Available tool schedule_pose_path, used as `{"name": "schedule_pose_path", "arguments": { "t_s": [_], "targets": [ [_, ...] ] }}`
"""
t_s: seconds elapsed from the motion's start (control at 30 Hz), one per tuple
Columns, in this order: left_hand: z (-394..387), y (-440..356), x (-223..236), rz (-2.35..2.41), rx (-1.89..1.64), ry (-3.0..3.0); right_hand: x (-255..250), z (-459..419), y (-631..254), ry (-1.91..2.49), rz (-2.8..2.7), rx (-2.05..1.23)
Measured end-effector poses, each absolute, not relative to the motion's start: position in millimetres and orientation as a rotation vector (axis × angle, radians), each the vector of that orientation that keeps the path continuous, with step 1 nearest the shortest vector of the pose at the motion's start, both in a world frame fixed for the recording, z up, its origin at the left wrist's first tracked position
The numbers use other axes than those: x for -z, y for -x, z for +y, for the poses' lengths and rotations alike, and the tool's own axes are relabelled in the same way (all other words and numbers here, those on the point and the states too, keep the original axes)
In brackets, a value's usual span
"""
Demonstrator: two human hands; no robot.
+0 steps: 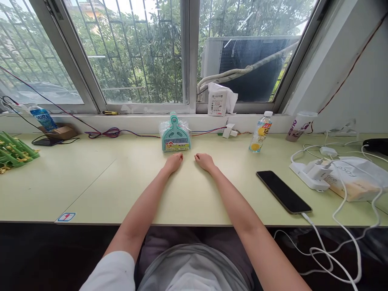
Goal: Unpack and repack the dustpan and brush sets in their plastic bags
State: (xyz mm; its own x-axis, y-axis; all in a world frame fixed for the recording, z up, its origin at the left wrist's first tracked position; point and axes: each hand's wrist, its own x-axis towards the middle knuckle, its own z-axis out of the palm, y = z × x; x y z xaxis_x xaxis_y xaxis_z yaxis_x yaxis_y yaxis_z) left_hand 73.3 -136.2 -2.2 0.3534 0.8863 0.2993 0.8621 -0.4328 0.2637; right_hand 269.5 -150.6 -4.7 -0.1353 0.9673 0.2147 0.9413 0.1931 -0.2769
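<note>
Both left hand (174, 162) and right hand (204, 161) are curled closed on the table (188, 194). From them, the teal plastic dustpan set (176, 137) stands near at eleven o'clock, the clear lemon-label bottle (260, 132) at two, the black flat phone (283, 192) at four.

Pale yellow-green table (75, 178), grey-framed windows (130, 52), daylight, trees (151, 60) outside, white wall (351, 89) at right.
</note>
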Motion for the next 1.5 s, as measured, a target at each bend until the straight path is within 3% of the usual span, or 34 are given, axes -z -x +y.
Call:
{"name": "schedule_pose_path", "arguments": {
  "t_s": [0.23,0.57,0.7,0.9,1.13,1.23,1.37,1.5],
  "targets": [
    [-128.7,-60.5,3.7,1.765,-0.778,-2.332,8.3,-145.0,-275.1,1.767,-2.068,-0.183],
    [-111.3,-11.9,2.9,2.02,-1.227,-1.653,-1.5,-78.1,-231.7,1.68,-1.498,-0.502],
    [-110.7,-6.8,4.9,2.045,-1.395,-1.61,-14.4,-66.0,-209.3,1.79,-1.444,-0.643],
    [-113.1,-15.8,1.0,1.961,-1.628,-1.464,-16.8,-82.0,-215.4,1.679,-1.603,-0.59],
    [-130.0,-44.0,-10.4,0.905,-1.032,-1.424,-9.1,-127.4,-300.3,1.423,-1.622,-0.518],
    [-134.5,-58.4,-8.1,0.873,-0.941,-1.391,-2.4,-158.2,-327.4,1.407,-1.585,-0.407],
    [-132.3,-70.7,-1.0,0.97,-0.988,-1.213,1.8,-193.2,-325.0,1.377,-1.5,0.005],
    [-127.8,-71.8,0.8,0.908,-1.153,-1.06,-2.8,-206.1,-299.7,1.229,-1.838,-0.307]
  ]
}}
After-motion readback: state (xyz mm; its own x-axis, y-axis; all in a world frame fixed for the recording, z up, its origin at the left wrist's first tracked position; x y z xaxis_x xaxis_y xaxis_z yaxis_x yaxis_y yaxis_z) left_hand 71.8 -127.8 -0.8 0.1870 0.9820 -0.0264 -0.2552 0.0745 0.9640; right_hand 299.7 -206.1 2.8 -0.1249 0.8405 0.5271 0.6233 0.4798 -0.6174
